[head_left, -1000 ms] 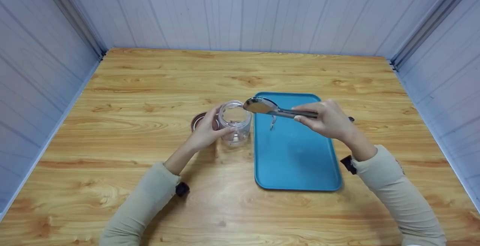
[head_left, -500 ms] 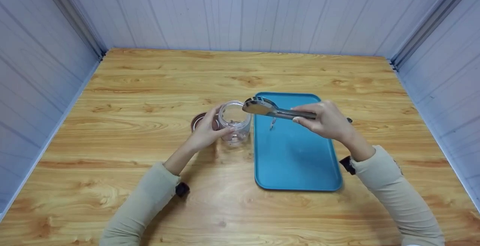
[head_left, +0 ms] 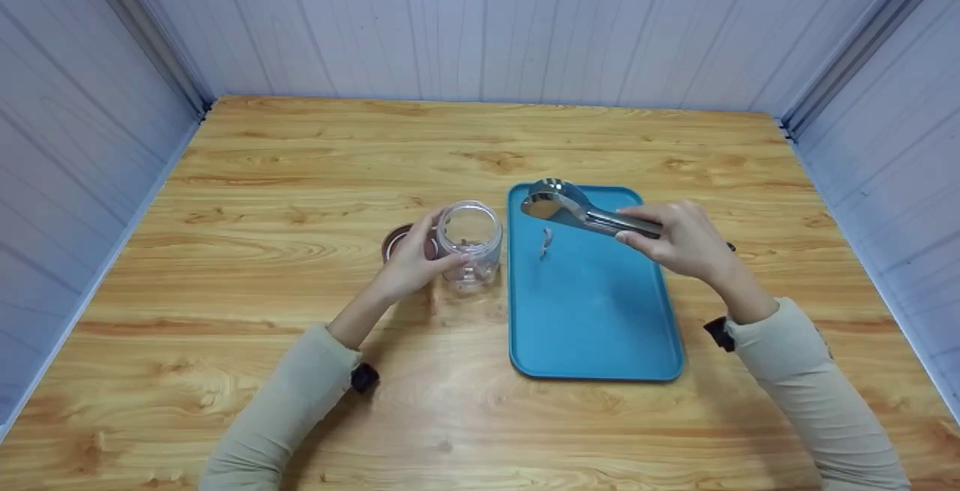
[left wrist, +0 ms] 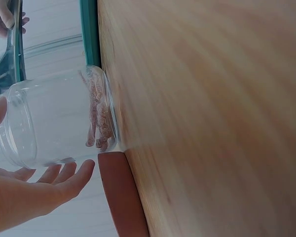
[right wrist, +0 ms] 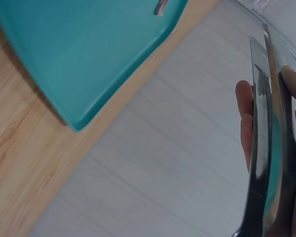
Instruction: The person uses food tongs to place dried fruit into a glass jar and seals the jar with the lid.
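Observation:
My left hand (head_left: 414,264) holds a clear jar (head_left: 480,255) around its side, near the upper part. The jar stands upright and uncapped on the table. Several thin reddish-brown strips (left wrist: 99,111) lie at its bottom, seen in the left wrist view. My right hand (head_left: 679,244) grips metal tongs (head_left: 592,215) by the arms, thumb on one side and fingers on the other. The rounded heads hang over the far part of the blue tray (head_left: 600,326), with nothing visible between them. One small pinkish strip (head_left: 546,242) lies on the tray near its left edge.
A reddish-brown lid (head_left: 396,239) lies on the table just left of the jar, partly behind my left hand. The tray's left rim runs close beside the jar. Pale panel walls (head_left: 480,26) border the wooden table (head_left: 300,176) at the back and sides.
The tongs have moved right, from beside the jar's mouth to over the tray, and their heads now stand apart. The left hand and jar stay put.

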The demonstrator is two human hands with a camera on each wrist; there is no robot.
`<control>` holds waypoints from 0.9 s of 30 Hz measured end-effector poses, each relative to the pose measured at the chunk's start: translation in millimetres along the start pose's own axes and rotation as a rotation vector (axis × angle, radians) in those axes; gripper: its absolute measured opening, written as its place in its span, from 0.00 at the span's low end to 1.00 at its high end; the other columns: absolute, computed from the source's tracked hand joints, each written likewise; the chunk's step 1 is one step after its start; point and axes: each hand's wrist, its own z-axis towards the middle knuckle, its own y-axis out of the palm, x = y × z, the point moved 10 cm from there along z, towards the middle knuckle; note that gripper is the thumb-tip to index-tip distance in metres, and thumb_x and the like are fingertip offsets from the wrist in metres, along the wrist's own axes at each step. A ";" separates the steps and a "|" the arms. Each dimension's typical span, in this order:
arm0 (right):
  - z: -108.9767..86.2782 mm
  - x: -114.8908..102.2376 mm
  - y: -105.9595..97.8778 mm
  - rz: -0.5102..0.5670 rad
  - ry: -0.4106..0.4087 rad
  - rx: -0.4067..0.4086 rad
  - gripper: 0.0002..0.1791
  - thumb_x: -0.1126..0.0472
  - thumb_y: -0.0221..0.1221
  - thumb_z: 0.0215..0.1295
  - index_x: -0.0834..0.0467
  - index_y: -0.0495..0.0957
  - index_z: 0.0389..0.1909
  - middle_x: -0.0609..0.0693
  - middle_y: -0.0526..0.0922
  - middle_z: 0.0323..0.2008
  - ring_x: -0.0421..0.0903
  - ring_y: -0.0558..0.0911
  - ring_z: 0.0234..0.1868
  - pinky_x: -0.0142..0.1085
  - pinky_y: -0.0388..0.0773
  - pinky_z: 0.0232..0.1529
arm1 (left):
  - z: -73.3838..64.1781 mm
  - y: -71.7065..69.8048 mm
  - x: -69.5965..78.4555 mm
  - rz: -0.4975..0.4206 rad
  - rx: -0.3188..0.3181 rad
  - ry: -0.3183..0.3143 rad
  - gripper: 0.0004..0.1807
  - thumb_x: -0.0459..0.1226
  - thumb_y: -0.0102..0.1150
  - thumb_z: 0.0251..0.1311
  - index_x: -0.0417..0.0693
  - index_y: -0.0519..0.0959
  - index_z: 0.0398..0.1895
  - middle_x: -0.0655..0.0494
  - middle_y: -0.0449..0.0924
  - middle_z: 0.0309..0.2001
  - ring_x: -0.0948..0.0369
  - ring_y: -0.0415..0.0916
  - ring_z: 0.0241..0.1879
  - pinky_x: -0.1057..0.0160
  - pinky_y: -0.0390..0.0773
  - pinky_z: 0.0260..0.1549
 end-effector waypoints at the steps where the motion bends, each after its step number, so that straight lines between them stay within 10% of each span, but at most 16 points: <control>1: -1.3 3.6 0.6 -0.001 0.018 -0.008 0.16 0.59 0.61 0.54 0.64 0.79 0.42 0.48 0.78 0.21 0.37 0.66 0.12 0.31 0.61 0.12 | 0.1 -0.1 -0.1 0.002 0.001 0.001 0.40 0.33 0.65 0.47 0.39 0.55 0.63 0.39 0.62 0.54 0.46 0.62 0.53 0.55 0.66 0.47; 20: -21.4 55.8 26.4 -0.007 0.266 -0.127 0.19 0.56 0.61 0.54 0.66 0.78 0.41 0.51 0.78 0.24 0.42 0.67 0.15 0.34 0.62 0.15 | -0.5 -1.1 1.7 0.030 0.008 0.008 0.39 0.34 0.65 0.47 0.40 0.56 0.62 0.44 0.63 0.54 0.47 0.61 0.54 0.57 0.64 0.49; 27: -24.2 62.6 37.4 -0.039 0.308 -0.156 0.17 0.56 0.61 0.53 0.65 0.79 0.40 0.50 0.76 0.21 0.43 0.66 0.15 0.35 0.60 0.15 | -8.8 0.1 23.1 0.060 -0.005 -0.004 0.40 0.33 0.64 0.48 0.35 0.54 0.63 0.39 0.61 0.56 0.49 0.60 0.54 0.52 0.61 0.51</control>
